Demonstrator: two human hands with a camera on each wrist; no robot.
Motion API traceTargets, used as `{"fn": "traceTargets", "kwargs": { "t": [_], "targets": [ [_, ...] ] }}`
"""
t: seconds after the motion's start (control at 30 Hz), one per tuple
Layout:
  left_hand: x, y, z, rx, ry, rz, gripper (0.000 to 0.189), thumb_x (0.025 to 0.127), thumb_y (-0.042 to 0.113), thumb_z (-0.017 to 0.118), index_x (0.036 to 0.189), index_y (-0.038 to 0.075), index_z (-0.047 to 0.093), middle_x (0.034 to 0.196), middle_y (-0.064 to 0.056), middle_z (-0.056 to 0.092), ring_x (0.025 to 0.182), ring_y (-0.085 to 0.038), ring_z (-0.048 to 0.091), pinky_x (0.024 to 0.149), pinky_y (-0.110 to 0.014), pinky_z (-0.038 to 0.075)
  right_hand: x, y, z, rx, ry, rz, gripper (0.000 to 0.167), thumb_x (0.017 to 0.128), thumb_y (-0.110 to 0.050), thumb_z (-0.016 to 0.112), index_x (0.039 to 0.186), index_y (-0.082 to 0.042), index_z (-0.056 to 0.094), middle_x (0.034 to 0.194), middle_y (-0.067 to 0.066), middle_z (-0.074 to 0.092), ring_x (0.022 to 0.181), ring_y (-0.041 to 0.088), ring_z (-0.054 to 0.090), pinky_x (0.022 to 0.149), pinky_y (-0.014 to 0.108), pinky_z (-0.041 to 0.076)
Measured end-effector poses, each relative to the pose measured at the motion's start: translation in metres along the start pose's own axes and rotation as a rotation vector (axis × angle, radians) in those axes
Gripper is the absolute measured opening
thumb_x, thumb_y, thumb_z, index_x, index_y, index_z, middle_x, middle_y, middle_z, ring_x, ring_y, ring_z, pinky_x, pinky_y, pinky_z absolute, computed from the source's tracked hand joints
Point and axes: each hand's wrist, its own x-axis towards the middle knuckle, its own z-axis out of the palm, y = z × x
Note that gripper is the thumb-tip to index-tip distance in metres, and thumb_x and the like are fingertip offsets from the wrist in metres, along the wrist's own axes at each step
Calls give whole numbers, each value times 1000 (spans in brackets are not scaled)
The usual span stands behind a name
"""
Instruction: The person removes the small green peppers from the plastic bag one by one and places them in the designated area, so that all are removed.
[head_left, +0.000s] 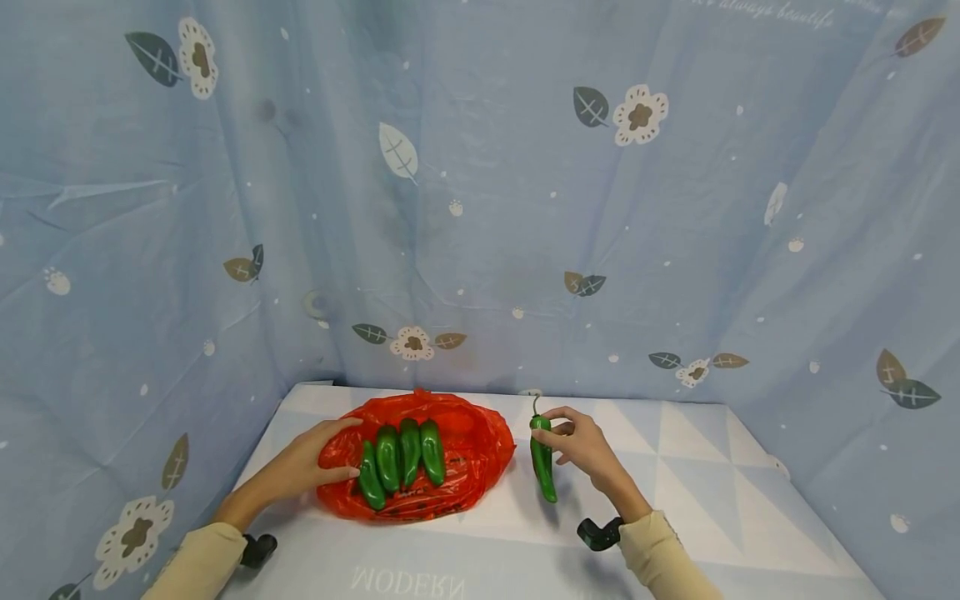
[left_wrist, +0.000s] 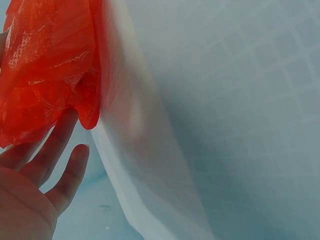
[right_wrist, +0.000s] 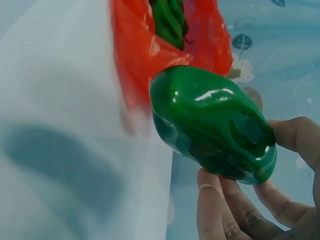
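A red plastic bag (head_left: 480,454) lies spread on the table, and several green peppers (head_left: 387,460) rest side by side on it. Against the bag's left edge, my left hand (head_left: 311,462) touches the plastic with fingers spread; its thumb reaches the leftmost pepper. The left wrist view shows those extended fingers (left_wrist: 56,142) at the crinkled bag (left_wrist: 47,65). To the right of the bag, my right hand (head_left: 588,450) pinches one long green pepper (head_left: 543,475) near its stem end, thin stem up. That glossy pepper (right_wrist: 210,120) looms large in the right wrist view, held between thumb and fingers.
The table (head_left: 637,500) has a pale cloth with a triangle pattern and lettering. A blue curtain (head_left: 510,208) printed with flowers and leaves stands behind the table and along both sides. Dark wrist devices (head_left: 597,534) sit at both sleeves.
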Motion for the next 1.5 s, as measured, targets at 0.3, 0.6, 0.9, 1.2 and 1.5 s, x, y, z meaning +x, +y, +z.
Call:
{"fn": "traceTargets", "kwargs": {
  "t": [0.3,0.6,0.9,1.2,1.5],
  "targets": [
    [0,7,-1,-7,0,15,80,85,44,84,149,12,50,142,-20,55,129,-44,53,100,-68,47,1,17,-13,-16,49,46,47,88,-33,83,124,-8,66,100,8,74,80,22,69,67,40,61],
    [4,5,0,-13,-9,4,80,85,44,83,150,12,50,143,-20,54,130,-45,52,100,-68,47,6,24,-21,-26,86,75,49,89,-33,82,126,-6,66,103,12,74,80,23,69,68,41,61],
    [4,3,-1,-1,-5,16,79,85,46,83,149,13,51,142,-19,55,130,-43,53,101,-68,45,16,31,-23,-28,108,98,50,89,-34,82,126,-5,65,103,15,71,78,23,68,70,47,62],
    [5,3,-3,4,-1,21,79,85,44,84,149,11,51,142,-19,55,130,-44,53,101,-69,45,22,33,-25,-58,122,134,51,88,-32,83,126,-3,64,102,15,69,80,26,66,70,46,61],
    [2,1,-1,-10,-1,25,78,85,41,84,149,10,51,142,-19,55,130,-44,52,102,-69,45,31,37,-18,-89,127,163,53,88,-32,83,127,-2,63,105,17,67,82,26,65,71,44,61]
  ]
}}
